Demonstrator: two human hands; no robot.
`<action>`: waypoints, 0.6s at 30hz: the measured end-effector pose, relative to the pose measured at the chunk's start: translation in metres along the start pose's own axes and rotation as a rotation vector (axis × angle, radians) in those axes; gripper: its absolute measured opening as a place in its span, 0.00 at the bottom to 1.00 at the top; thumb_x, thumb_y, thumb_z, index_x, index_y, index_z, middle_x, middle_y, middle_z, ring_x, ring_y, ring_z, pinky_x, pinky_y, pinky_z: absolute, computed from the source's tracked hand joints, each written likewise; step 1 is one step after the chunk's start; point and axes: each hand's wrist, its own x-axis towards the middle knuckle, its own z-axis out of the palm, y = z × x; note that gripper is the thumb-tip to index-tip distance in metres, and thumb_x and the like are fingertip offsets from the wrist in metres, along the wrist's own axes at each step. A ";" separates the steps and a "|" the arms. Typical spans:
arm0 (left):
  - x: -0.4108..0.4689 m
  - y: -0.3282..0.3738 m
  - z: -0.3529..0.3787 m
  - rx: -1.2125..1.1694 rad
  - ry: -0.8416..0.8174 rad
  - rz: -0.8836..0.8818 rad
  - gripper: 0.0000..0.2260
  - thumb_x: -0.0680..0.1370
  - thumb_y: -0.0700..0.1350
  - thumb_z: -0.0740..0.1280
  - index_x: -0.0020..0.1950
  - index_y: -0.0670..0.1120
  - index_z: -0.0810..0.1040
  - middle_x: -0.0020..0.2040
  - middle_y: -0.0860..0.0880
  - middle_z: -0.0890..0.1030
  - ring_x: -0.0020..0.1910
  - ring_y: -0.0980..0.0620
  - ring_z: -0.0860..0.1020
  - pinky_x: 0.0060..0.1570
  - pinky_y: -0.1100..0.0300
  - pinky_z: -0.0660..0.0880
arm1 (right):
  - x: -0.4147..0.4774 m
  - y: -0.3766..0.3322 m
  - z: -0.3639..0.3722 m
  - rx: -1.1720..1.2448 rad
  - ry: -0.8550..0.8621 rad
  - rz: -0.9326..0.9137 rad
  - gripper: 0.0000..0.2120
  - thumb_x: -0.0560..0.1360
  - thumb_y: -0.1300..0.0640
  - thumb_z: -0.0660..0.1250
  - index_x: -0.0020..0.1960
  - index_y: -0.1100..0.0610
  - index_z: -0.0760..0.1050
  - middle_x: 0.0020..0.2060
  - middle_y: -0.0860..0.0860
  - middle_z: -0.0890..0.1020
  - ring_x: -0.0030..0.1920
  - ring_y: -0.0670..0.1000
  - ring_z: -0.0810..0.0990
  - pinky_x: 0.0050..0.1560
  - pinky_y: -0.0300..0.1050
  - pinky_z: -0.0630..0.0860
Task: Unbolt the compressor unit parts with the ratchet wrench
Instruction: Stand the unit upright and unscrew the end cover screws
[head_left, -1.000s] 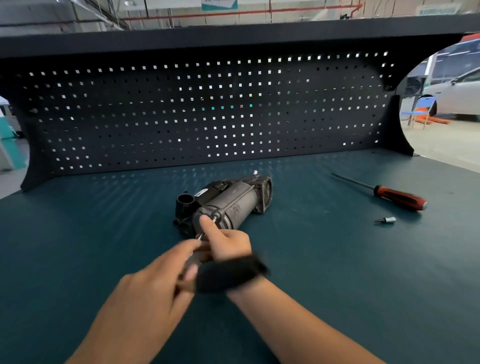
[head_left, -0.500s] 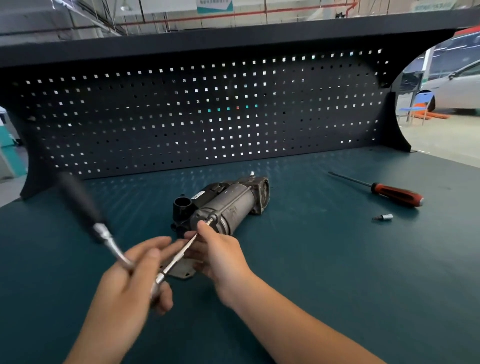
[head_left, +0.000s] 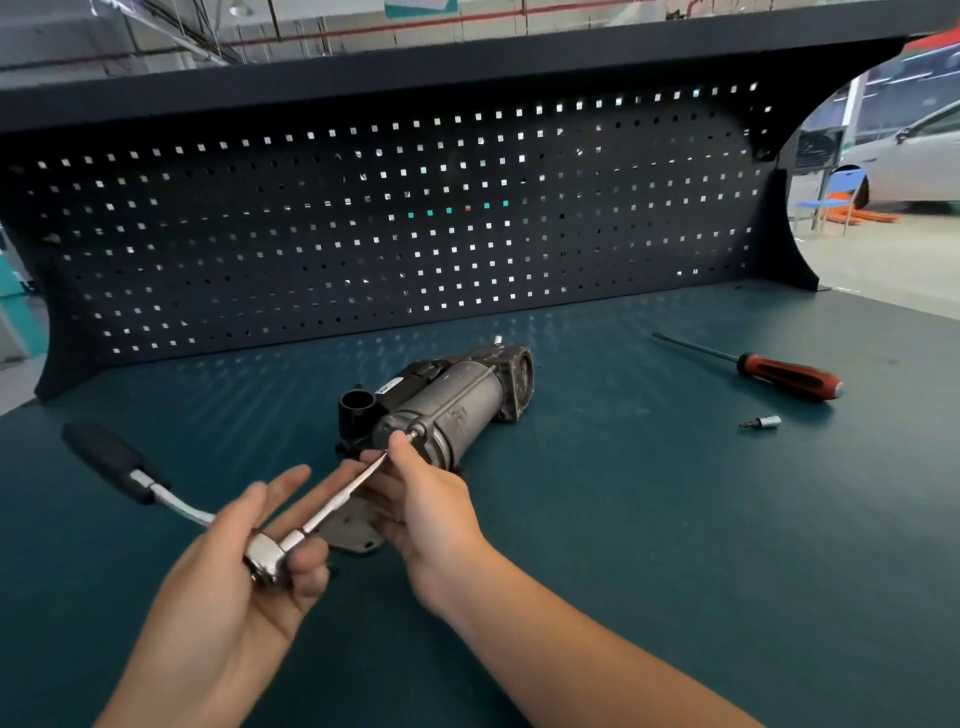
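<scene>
Two hands, one ratchet wrench (head_left: 266, 558).
Left hand (head_left: 228, 597) cups its head; right hand (head_left: 434, 514) pinches its extension (head_left: 337, 501) at the grimy grey compressor (head_left: 457, 410).

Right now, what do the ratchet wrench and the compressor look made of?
The ratchet wrench: bright polished metal, likely chromed steel, mirror glints; its handle looks matte black rubber or plastic. The compressor: dull grey cast metal, perhaps aluminium, with a rough, worn surface.
</scene>
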 end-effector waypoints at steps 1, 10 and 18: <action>-0.001 0.002 -0.001 0.117 -0.028 0.066 0.10 0.81 0.46 0.55 0.52 0.46 0.76 0.47 0.47 0.85 0.18 0.57 0.65 0.18 0.69 0.66 | 0.001 0.001 0.000 -0.031 0.018 -0.010 0.15 0.77 0.48 0.63 0.38 0.56 0.78 0.41 0.52 0.85 0.38 0.47 0.81 0.40 0.37 0.75; -0.016 0.004 -0.005 1.219 -0.316 0.733 0.15 0.74 0.52 0.59 0.59 0.60 0.72 0.47 0.63 0.81 0.32 0.61 0.78 0.35 0.66 0.73 | 0.009 -0.002 -0.002 -0.021 0.087 -0.089 0.18 0.74 0.58 0.68 0.26 0.57 0.77 0.22 0.47 0.78 0.24 0.45 0.76 0.29 0.36 0.72; -0.002 0.005 -0.004 0.182 -0.039 0.054 0.10 0.80 0.44 0.56 0.55 0.45 0.75 0.48 0.48 0.84 0.20 0.56 0.69 0.19 0.67 0.69 | 0.003 -0.003 -0.001 -0.037 -0.022 0.010 0.13 0.78 0.51 0.62 0.40 0.57 0.76 0.40 0.52 0.85 0.37 0.46 0.82 0.37 0.34 0.75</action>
